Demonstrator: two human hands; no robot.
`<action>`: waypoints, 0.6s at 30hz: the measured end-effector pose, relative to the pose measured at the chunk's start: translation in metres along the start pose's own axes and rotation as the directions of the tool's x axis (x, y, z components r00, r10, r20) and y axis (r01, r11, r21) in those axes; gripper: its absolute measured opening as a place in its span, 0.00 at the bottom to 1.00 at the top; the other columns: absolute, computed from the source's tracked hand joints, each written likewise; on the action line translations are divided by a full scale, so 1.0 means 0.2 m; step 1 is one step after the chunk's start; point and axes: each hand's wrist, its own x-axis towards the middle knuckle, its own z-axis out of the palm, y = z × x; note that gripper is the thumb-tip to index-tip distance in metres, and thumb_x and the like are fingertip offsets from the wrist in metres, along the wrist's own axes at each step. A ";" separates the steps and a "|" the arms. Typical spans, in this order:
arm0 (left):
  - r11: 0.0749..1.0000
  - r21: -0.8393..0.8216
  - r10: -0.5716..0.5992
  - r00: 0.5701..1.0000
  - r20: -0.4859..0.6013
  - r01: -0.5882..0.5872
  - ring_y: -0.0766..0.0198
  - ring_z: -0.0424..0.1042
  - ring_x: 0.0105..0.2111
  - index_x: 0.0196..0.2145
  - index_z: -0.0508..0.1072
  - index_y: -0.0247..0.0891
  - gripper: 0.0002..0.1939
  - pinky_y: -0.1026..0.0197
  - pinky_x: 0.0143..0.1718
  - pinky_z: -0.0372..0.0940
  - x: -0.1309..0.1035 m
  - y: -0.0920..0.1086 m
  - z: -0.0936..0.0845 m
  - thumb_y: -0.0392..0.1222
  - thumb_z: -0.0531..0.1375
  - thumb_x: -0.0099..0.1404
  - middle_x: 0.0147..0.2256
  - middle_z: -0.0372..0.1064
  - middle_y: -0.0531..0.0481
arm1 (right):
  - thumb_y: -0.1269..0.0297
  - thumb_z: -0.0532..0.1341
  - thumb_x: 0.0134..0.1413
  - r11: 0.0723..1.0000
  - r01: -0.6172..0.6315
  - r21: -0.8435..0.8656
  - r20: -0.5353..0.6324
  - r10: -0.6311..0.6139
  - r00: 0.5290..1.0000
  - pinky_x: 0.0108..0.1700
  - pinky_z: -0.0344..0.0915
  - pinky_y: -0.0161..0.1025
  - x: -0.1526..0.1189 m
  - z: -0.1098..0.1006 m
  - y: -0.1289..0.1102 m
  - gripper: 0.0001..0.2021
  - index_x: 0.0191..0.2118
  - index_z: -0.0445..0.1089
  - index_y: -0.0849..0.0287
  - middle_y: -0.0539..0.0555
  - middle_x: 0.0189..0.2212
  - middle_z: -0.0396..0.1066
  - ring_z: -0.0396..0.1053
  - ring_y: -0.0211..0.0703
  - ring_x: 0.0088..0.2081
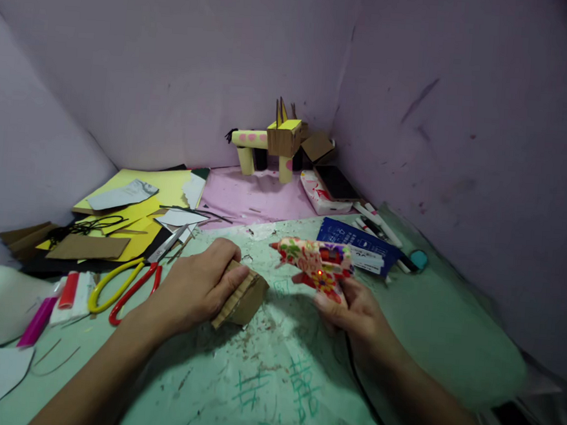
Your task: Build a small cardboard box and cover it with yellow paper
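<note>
My left hand (205, 281) is closed around a small folded cardboard piece (247, 300), thumb on top, just above the green tabletop (222, 389). In my right hand (361, 315) is a flower-patterned glue gun (321, 264), gripped by its handle. Its nozzle points left, toward the cardboard piece, and does not touch it. A small red light glows on the gun's side, and a dark cord runs down from the handle.
Scissors (156, 271) lie left of my left hand, beside yellow paper (169, 185) and cardboard scraps (88, 247). A cardboard animal figure (281, 141) stands at the back. On the right are a phone (337, 182), a blue packet (333, 232) and markers (384, 225).
</note>
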 end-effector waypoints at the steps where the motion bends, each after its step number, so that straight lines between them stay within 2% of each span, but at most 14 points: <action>1: 1.000 -0.007 0.015 1.000 -0.011 -0.015 0.57 0.66 0.34 0.37 0.61 0.42 0.17 0.54 0.35 0.60 0.00 0.00 0.00 0.55 0.42 0.69 0.38 0.63 0.49 | 0.57 0.64 0.43 0.999 -0.032 0.021 -0.024 0.033 0.999 0.23 0.57 0.34 0.03 0.02 -0.02 0.12 0.34 0.71 0.58 0.48 0.19 0.67 0.61 0.37 0.21; 3: 0.998 -0.025 0.053 0.997 -0.048 -0.055 0.58 0.67 0.37 0.36 0.63 0.41 0.17 0.54 0.37 0.61 0.01 0.00 0.00 0.54 0.43 0.69 0.40 0.63 0.50 | 0.57 0.64 0.41 0.997 -0.080 -0.002 -0.069 0.079 0.994 0.20 0.53 0.32 0.11 0.06 -0.04 0.11 0.27 0.67 0.58 0.45 0.15 0.62 0.56 0.35 0.18; 7: 0.993 -0.066 0.092 0.989 -0.112 -0.100 0.59 0.67 0.39 0.36 0.66 0.41 0.15 0.55 0.41 0.61 0.02 -0.01 0.01 0.50 0.44 0.70 0.42 0.64 0.50 | 0.62 0.63 0.40 0.990 -0.118 -0.083 -0.117 0.108 0.987 0.22 0.56 0.32 0.37 0.17 -0.04 0.08 0.23 0.65 0.59 0.46 0.17 0.64 0.61 0.34 0.19; 11: 0.993 -0.092 0.057 0.986 -0.158 -0.073 0.58 0.67 0.36 0.36 0.66 0.40 0.15 0.55 0.38 0.60 0.02 -0.01 0.03 0.48 0.44 0.69 0.37 0.66 0.50 | 0.62 0.62 0.46 0.971 -0.141 -0.193 -0.133 0.116 0.984 0.24 0.60 0.33 0.59 0.28 0.04 0.10 0.20 0.65 0.60 0.48 0.16 0.67 0.65 0.36 0.20; 13: 0.996 -0.085 0.008 0.986 -0.169 -0.022 0.58 0.67 0.35 0.36 0.66 0.41 0.14 0.55 0.35 0.59 0.01 -0.01 0.04 0.49 0.45 0.68 0.35 0.66 0.50 | 0.61 0.64 0.46 0.946 -0.145 -0.289 -0.148 0.106 0.983 0.26 0.61 0.34 0.63 0.30 0.05 0.12 0.18 0.66 0.60 0.50 0.16 0.68 0.68 0.41 0.23; 15: 0.997 -0.074 -0.037 0.985 -0.167 0.025 0.57 0.67 0.33 0.36 0.66 0.41 0.14 0.55 0.34 0.58 0.01 -0.01 0.04 0.50 0.45 0.68 0.35 0.67 0.51 | 0.63 0.67 0.40 0.908 -0.140 -0.395 -0.171 0.077 0.982 0.30 0.62 0.37 0.62 0.27 0.02 0.12 0.16 0.66 0.59 0.53 0.18 0.70 0.71 0.48 0.30; 18: 0.995 -0.075 -0.072 0.983 -0.171 0.060 0.57 0.66 0.33 0.36 0.65 0.41 0.15 0.55 0.33 0.58 0.00 0.00 0.04 0.51 0.45 0.68 0.35 0.67 0.51 | 0.71 0.69 0.34 0.859 -0.109 -0.501 -0.202 0.007 0.979 0.39 0.61 0.42 0.55 0.20 -0.06 0.07 0.18 0.70 0.58 0.58 0.27 0.75 0.68 0.59 0.45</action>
